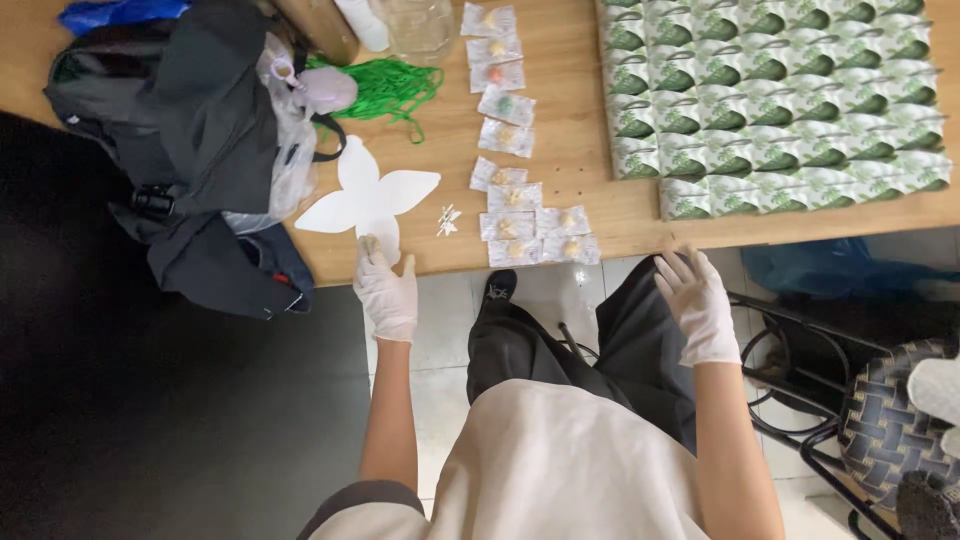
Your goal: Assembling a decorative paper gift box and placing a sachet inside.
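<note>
A white four-lobed flat paper cut-out (pixel 366 195) lies on the wooden table (pixel 570 160). My left hand (pixel 386 288), in a white glove, touches its nearest lobe at the table's front edge, pinching it with the fingertips. My right hand (pixel 700 303), also gloved, hovers just off the table edge with fingers apart and nothing in it. Between them lie several small clear packets (pixel 530 235) with little pale items inside, and a tiny white folded piece (pixel 447 220).
Rows of green-and-white printed folded boxes (pixel 770 90) cover the table's right part. A dark bag (pixel 190 130) with a clear plastic bag and a green cord bundle (pixel 385 88) sit at left. A black metal chair frame (pixel 800 400) stands at lower right.
</note>
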